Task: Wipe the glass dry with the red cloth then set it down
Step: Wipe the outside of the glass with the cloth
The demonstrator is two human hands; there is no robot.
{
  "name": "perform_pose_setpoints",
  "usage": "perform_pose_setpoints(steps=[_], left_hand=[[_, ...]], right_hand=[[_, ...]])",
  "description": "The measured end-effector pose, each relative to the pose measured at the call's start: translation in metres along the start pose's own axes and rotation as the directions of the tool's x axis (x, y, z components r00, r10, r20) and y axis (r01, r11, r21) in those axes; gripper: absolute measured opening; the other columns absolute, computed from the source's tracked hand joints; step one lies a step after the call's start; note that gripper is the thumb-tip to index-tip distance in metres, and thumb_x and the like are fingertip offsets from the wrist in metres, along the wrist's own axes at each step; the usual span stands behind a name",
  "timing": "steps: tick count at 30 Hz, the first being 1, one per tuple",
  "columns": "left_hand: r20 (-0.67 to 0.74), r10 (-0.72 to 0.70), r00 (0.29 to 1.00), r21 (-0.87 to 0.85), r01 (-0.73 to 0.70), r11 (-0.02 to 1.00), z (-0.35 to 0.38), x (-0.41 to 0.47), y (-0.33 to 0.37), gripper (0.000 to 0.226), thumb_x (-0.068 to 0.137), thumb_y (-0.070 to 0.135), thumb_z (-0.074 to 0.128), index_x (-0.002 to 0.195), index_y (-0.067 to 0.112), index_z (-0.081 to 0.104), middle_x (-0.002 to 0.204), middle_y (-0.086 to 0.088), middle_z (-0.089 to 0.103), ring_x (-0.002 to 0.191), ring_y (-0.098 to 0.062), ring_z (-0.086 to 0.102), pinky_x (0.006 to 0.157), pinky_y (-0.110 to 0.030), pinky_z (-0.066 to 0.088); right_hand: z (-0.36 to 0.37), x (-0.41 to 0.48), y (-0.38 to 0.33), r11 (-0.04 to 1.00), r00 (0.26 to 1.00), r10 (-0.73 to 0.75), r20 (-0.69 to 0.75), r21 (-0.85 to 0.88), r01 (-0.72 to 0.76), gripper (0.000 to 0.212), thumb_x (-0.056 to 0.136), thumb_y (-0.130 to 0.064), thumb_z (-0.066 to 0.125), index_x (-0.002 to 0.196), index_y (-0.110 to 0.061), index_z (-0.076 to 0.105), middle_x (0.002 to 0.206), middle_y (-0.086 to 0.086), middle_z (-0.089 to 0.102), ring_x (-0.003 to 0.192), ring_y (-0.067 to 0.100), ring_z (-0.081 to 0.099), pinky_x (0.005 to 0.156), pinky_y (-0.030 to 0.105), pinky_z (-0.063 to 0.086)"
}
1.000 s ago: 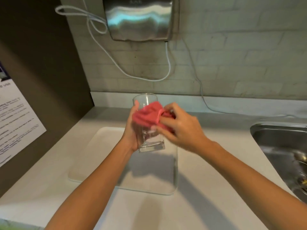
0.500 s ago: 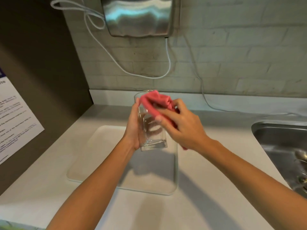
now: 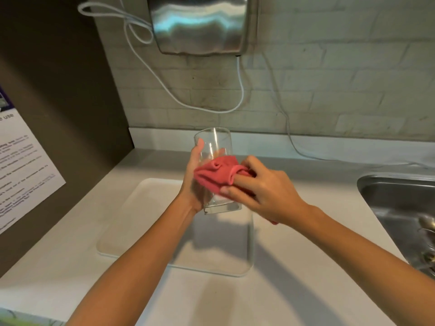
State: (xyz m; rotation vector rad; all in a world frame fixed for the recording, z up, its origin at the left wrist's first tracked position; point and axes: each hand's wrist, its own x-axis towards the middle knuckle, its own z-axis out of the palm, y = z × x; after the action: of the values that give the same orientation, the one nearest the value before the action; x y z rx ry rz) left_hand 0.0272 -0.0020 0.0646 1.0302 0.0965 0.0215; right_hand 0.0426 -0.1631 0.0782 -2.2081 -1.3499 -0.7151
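- In the head view, the left hand point(image 3: 193, 182) came up from the lower left with the forearm rising toward the middle of the picture, and its grip was closed around the glass point(image 3: 214, 170) from the left side, the thumb pointing up along the wall of the glass near the rim.
- The glass was held upright in the air, tilted only a little, with its thick base lowest and its open mouth on top; it stood above the far part of the white tray point(image 3: 141, 222) and did not touch it.
- The right hand point(image 3: 263, 191) reached in from the lower right, the wrist bent a little and the fingers curled, and its grip was pinched on the red cloth point(image 3: 216, 174).
- The red cloth was bunched and pressed against the middle of the glass on the side facing the camera, with the thumb of the right hand lying under it near the lower part of the glass.
- The white tray lay flat on the pale surface point(image 3: 294, 278), and the shadows of both arms fell on it.
- A metal sink point(image 3: 400, 208) was at the right edge of the surface, well apart from the hands.
- A steel hand dryer point(image 3: 200, 24) hung on the brick wall above the glass, with a white cable point(image 3: 211, 107) looping under it.
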Motion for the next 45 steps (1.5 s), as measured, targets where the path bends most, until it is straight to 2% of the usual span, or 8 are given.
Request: perform_pose_setpoints(steps=[4,9,14,19,29,34,40,45], left_hand=[[-0.035,0.041,0.999,0.015,-0.041,0.999,0.004,0.002,-0.005,0.074,0.075,0.071,0.045,0.113,0.011,0.064,0.102,-0.014,0.063,0.089,-0.025,0.061,0.068,-0.033,0.052],[0.088,-0.021,0.996,-0.071,0.027,0.997,0.005,0.003,0.001,0.07,0.071,0.069,0.049,0.108,0.011,0.056,0.077,-0.011,0.069,0.066,-0.023,0.067,0.068,-0.035,0.057],[-0.045,0.085,0.995,0.106,-0.08,0.991,0.007,0.006,-0.007,0.058,0.087,0.065,0.036,0.09,0.02,0.072,0.082,-0.006,0.071,0.074,-0.019,0.068,0.063,-0.034,0.057],[0.067,-0.035,0.997,-0.05,0.038,0.998,0.006,0.003,0.001,0.064,0.07,0.07,0.048,0.098,0.014,0.061,0.064,-0.007,0.066,0.055,-0.019,0.065,0.054,-0.03,0.055],[0.147,-0.004,0.989,-0.056,0.012,0.998,0.003,0.001,-0.004,0.066,0.073,0.075,0.038,0.09,0.014,0.057,0.064,-0.007,0.068,0.059,-0.018,0.066,0.055,-0.029,0.055],[-0.021,0.012,1.0,0.046,-0.011,0.999,0.002,0.007,-0.01,0.071,0.076,0.078,0.039,0.1,0.016,0.064,0.078,-0.011,0.064,0.071,-0.024,0.061,0.058,-0.031,0.051],[0.106,-0.049,0.993,-0.047,0.054,0.997,-0.003,0.009,-0.006,0.075,0.064,0.078,0.053,0.103,0.014,0.059,0.075,-0.012,0.068,0.066,-0.023,0.067,0.062,-0.035,0.055],[-0.005,0.032,0.999,0.106,-0.031,0.994,0.003,0.014,-0.011,0.064,0.081,0.073,0.037,0.094,0.018,0.069,0.085,-0.011,0.067,0.074,-0.024,0.063,0.064,-0.035,0.052]], right_hand=[[-0.004,0.019,0.004,0.958,0.953,0.279,-0.117,0.107,-0.267,0.038,0.085,-0.056,0.037,0.112,-0.039,0.06,0.088,0.0,0.047,0.065,0.025,0.055,0.056,0.033,0.049],[0.002,-0.009,-0.015,0.995,0.997,-0.08,-0.018,-0.055,0.079,0.025,0.088,-0.045,0.047,0.092,-0.03,0.066,0.091,0.004,0.052,0.056,0.018,0.051,0.041,0.021,0.03],[-0.01,0.023,-0.007,0.984,0.976,0.17,-0.134,-0.032,-0.176,0.031,0.085,-0.053,0.044,0.104,-0.039,0.065,0.083,0.003,0.051,0.055,0.024,0.055,0.045,0.027,0.042],[-0.003,0.003,-0.018,0.992,0.998,-0.055,0.041,-0.108,0.059,0.028,0.084,-0.052,0.048,0.085,-0.033,0.068,0.085,0.003,0.058,0.052,0.019,0.055,0.041,0.014,0.014],[-0.002,0.002,-0.015,0.988,0.995,-0.101,0.012,-0.12,0.101,0.028,0.082,-0.054,0.049,0.088,-0.035,0.068,0.087,-0.001,0.056,0.054,0.019,0.057,0.044,0.02,0.022],[-0.017,0.035,0.009,0.982,0.974,0.169,-0.151,-0.056,-0.18,0.036,0.081,-0.058,0.044,0.105,-0.039,0.065,0.082,0.0,0.049,0.058,0.025,0.057,0.05,0.025,0.031],[0.0,0.001,-0.011,0.982,0.987,-0.153,0.039,-0.104,0.157,0.028,0.082,-0.054,0.048,0.089,-0.035,0.068,0.091,-0.004,0.051,0.054,0.018,0.055,0.042,0.02,0.024],[-0.015,0.039,0.003,0.99,0.984,0.12,-0.132,-0.061,-0.128,0.034,0.082,-0.056,0.045,0.102,-0.039,0.065,0.083,-0.003,0.049,0.054,0.017,0.051,0.048,0.02,0.03]])
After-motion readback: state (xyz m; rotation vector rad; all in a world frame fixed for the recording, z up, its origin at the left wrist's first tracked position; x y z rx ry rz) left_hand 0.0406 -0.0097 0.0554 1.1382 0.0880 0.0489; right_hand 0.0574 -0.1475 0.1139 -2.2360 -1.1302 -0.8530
